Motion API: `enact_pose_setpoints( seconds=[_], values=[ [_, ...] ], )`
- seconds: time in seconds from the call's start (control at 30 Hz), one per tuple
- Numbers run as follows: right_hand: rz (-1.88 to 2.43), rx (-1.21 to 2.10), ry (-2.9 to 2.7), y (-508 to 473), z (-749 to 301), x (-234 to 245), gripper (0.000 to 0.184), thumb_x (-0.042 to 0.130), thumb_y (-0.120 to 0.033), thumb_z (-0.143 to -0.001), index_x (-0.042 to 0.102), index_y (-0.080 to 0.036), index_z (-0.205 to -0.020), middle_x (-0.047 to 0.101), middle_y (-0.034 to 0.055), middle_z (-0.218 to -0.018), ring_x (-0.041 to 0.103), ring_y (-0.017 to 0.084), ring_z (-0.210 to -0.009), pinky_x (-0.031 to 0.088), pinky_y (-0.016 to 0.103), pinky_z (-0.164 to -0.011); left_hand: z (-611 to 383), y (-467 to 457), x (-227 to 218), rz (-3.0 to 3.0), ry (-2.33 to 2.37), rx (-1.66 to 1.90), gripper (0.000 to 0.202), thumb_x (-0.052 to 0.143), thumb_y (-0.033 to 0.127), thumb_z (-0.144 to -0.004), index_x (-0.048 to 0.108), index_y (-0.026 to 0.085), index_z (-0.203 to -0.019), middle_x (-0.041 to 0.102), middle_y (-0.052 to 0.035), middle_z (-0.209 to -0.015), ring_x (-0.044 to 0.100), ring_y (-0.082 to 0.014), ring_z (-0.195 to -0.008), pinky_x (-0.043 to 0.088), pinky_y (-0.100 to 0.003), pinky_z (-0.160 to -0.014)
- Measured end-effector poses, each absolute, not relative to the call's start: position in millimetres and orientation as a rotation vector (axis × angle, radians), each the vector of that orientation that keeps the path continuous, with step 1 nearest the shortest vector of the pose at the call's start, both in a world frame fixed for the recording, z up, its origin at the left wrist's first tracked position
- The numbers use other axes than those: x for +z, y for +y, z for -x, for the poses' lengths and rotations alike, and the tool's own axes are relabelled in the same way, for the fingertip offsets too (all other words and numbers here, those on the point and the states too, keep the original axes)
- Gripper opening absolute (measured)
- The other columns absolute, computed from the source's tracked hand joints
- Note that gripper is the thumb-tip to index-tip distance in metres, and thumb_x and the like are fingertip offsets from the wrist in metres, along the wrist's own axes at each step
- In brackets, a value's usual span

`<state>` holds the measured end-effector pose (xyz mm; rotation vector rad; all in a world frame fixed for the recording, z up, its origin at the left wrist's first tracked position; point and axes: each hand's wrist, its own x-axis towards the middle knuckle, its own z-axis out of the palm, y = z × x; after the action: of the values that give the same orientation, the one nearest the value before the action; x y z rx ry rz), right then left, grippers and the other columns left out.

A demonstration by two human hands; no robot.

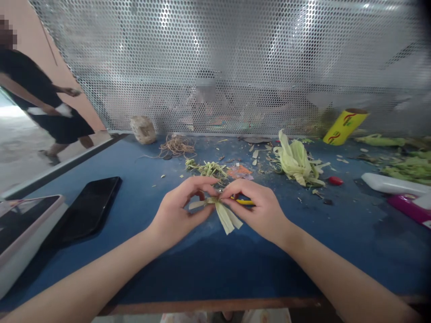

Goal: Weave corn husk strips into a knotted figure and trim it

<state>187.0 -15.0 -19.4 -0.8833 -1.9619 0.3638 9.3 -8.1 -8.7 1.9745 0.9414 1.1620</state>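
A folded strip of pale green corn husk (226, 216) is pinched between my two hands over the blue table. My left hand (177, 208) holds its left side between thumb and fingers, with a short flat end sticking out. The fingertips of my right hand (262, 207) close on the husk at its gathered middle. A slim yellow tool (245, 202) lies within the right hand; its kind is hidden by the fingers. Just beyond the hands sits a pile of small knotted green husk pieces (211, 168), beside an orange and purple scrap (239, 171).
A husk bunch (293, 162), a red piece (336, 180) and a yellow tube (346, 126) stand right. Twine (178, 146) and a wrapped roll (143, 129) lie back left; a black phone (89, 204) is nearer. Behind rises a perforated metal screen (215, 40). A person (37, 98) walks at left.
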Motion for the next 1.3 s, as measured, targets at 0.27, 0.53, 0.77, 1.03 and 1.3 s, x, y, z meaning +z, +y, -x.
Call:
enact_pose_setpoints(
  seconds=[0.27, 0.53, 0.77, 1.03, 1.3],
  values=[
    [0.936, 0.395, -1.904, -13.3, -188.1, -20.3, 0.005, 0.052, -0.017, -0.079, 0.055, -0.021, -0.079, 0.062, 0.0000, -0.081, 0.058, 0.011, -0.077, 0.044, 0.023, -0.071, -12.9, -2.6, -6.9, -1.631, 1.039, 1.026, 0.012, 0.067, 0.024, -0.065, 0.066, 0.018, -0.076, 0.066, -0.0015, -0.068, 0.059, -0.0139, -0.059, 0.047, -0.023, -0.055],
    [1.012, 0.308, -1.909, -13.9, -187.0, -23.5, 0.005, 0.050, -0.020, -0.081, 0.054, -0.021, -0.079, 0.063, 0.0008, -0.081, 0.057, 0.013, -0.078, 0.043, 0.025, -0.073, -13.0, 3.0, -14.3, -1.328, 0.996, 0.983, 0.010, 0.070, 0.023, -0.065, 0.066, 0.016, -0.071, 0.064, 0.0022, -0.057, 0.056, -0.0088, -0.053, 0.044, -0.019, -0.055],
    [0.744, -0.116, -2.072, -11.9, -192.1, -24.0, 0.009, 0.048, -0.013, -0.083, 0.052, -0.019, -0.079, 0.066, 0.0016, -0.079, 0.059, 0.012, -0.074, 0.040, 0.029, -0.074, -9.3, 7.3, -20.5, -1.118, 0.872, 1.000, 0.010, 0.072, 0.024, -0.063, 0.066, 0.015, -0.066, 0.064, 0.0021, -0.060, 0.054, -0.0058, -0.054, 0.045, -0.017, -0.057],
    [0.754, -0.116, -2.059, -9.6, -193.9, -22.9, 0.007, 0.049, -0.013, -0.083, 0.051, -0.019, -0.080, 0.065, 0.0016, -0.079, 0.059, 0.012, -0.075, 0.041, 0.028, -0.073, -5.9, 8.7, -20.0, -1.205, 0.883, 0.941, 0.010, 0.070, 0.023, -0.066, 0.069, 0.014, -0.070, 0.066, 0.0000, -0.064, 0.050, -0.0039, -0.051, 0.041, -0.015, -0.051],
    [0.890, 0.104, -1.990, -10.3, -197.8, -22.2, 0.007, 0.047, -0.017, -0.084, 0.052, -0.021, -0.083, 0.062, 0.0016, -0.082, 0.057, 0.013, -0.080, 0.043, 0.026, -0.075, -5.7, 8.3, -15.9, -1.180, 0.764, 0.914, 0.014, 0.071, 0.022, -0.065, 0.070, 0.017, -0.078, 0.068, -0.0009, -0.068, 0.054, -0.0067, -0.056, 0.043, -0.017, -0.052]
  ],
)
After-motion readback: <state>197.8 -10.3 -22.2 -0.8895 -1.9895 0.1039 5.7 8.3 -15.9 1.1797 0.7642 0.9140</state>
